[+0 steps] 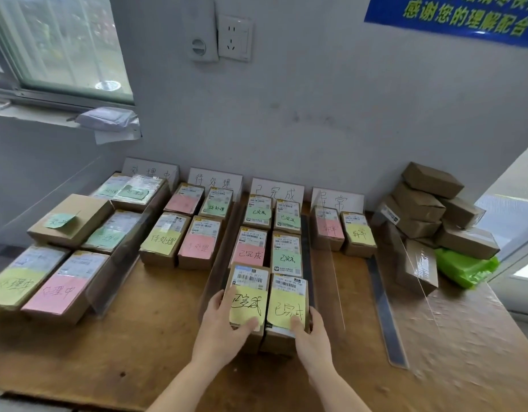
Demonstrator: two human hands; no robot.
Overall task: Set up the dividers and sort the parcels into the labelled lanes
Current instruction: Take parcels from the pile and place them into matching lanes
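Left-lane parcels [69,218]: six; I see the nearest cut off by the left edge, and the far notes are blurred.
Divider [114,281]: clear, hard to trace.
Second-lane parcels [164,236]: four, far half.
Left hand [224,319]: grips the near-left parcel [247,295] in the third lane, thumb on its yellow note.
Right hand [310,331]: grips the near-right parcel [288,301], touching beside it.
Axis: both run near-to-far, barcodes far.
Fourth-lane parcels [329,227]: two, far end.
Brown boxes [420,203]: piled loose, partly hiding a green bag [461,266].
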